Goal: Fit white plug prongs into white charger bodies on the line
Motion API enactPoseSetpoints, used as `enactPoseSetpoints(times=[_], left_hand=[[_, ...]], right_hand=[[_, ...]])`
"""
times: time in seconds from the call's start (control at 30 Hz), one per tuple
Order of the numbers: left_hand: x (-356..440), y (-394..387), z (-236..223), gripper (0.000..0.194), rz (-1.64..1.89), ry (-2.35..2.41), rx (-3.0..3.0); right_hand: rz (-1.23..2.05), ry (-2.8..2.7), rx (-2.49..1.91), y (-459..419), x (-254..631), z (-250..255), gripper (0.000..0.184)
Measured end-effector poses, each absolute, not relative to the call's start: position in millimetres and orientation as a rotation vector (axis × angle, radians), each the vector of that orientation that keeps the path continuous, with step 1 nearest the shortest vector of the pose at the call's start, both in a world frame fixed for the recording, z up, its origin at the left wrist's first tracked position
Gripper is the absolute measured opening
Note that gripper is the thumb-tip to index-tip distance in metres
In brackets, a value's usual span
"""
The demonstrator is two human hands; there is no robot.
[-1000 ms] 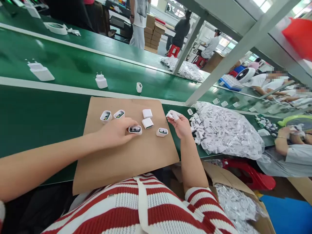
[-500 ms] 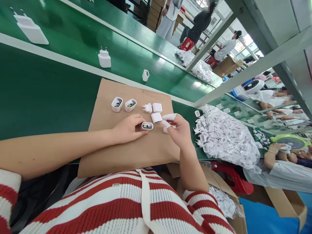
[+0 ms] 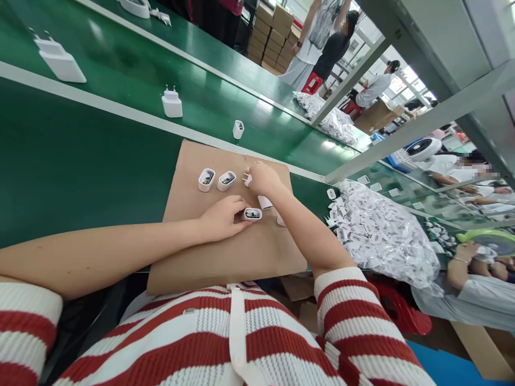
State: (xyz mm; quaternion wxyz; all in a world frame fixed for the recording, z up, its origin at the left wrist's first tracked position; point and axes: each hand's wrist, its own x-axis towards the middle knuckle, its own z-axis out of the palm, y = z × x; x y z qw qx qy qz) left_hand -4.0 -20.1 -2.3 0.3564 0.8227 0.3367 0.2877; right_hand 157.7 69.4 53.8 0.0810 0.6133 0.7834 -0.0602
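Observation:
My left hand (image 3: pixel 223 219) is closed on an open white charger housing (image 3: pixel 253 214), with the circuit board inside it facing up. Up and to its right, my right hand (image 3: pixel 263 178) curls over a white two-pin plug cap (image 3: pixel 247 179); its pins stick out to the left, and the fingertips are mostly hidden. Under the right wrist lies a white charger shell (image 3: pixel 264 202), partly covered. A small white piece (image 3: pixel 280 221) shows beside the right forearm. Two more open housings with boards, one (image 3: pixel 206 180) and another (image 3: pixel 226 181), stand at the back left.
A cardboard sheet (image 3: pixel 193 252) covers the green bench. Behind it stand a small white housing (image 3: pixel 238 130) and two plug chargers, one near (image 3: pixel 172 103) and one far left (image 3: pixel 62 60). To the right lies a clear bag of white plug parts (image 3: pixel 382 230). A metal post (image 3: pixel 362 153) rises behind.
My right hand has moved from the right side of the sheet up and left onto the plug cap. My left hand keeps its housing. The whole view has shifted slightly.

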Motion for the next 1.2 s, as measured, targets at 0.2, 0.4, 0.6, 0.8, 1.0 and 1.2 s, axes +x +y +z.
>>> enactPoseSetpoints(times=[0.2, 0.4, 0.6, 0.8, 1.0, 1.2], left_hand=[[-4.3, -17.7, -6.6, 0.027, 0.747, 0.850, 2.076], [-2.6, -14.1, -7.6, 0.026, 0.745, 0.827, 2.058], [-0.5, -13.5, -7.5, 0.024, 0.754, 0.833, 2.070], [-1.2, -14.5, -6.6, 0.025, 0.759, 0.822, 2.070], [-2.3, -15.0, -8.2, 0.024, 0.771, 0.806, 2.019], [-2.2, -15.0, -7.0, 0.023, 0.763, 0.806, 2.002]], right_hand=[[-0.427, 2.755, 2.059, 36.5, 184.7, 67.2, 0.016], [-1.487, 2.593, 2.564, -30.5, 203.6, 75.4, 0.030], [-2.200, 2.160, 2.562, -51.9, 209.5, 55.2, 0.038], [-2.124, 2.359, 2.468, -57.7, 205.1, 51.1, 0.032], [-0.975, 2.878, 2.244, -65.3, 203.4, 51.7, 0.016], [-0.310, 2.847, 1.973, -63.3, 198.9, 50.0, 0.026]])
